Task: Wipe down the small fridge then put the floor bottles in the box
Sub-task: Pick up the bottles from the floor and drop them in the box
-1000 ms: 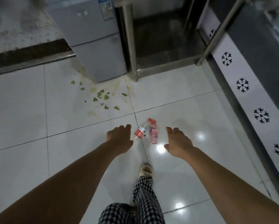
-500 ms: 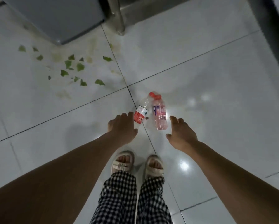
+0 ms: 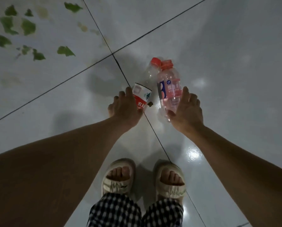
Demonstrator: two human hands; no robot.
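Two plastic bottles lie side by side on the white tiled floor, caps pointing away from me. The clear bottle with the red-and-white label (image 3: 144, 86) is on the left; the pink-labelled bottle (image 3: 169, 89) is on the right. My left hand (image 3: 124, 108) reaches down over the base of the clear bottle, fingers spread and relaxed, touching its label end. My right hand (image 3: 186, 108) comes down on the right side of the pink bottle, thumb near its base, fingers straight. Neither hand has closed round a bottle. The fridge and the box are out of view.
Torn green leaf scraps (image 3: 28, 27) and faint yellowish stains lie on the tile at upper left. My feet in pale slippers (image 3: 119, 177) stand just behind the bottles. Dark grout lines cross the floor.
I have bent lower and the view has dropped towards the floor. Both hands moved forward and down, from short of the bottles to touching them. The fridge has left the view.
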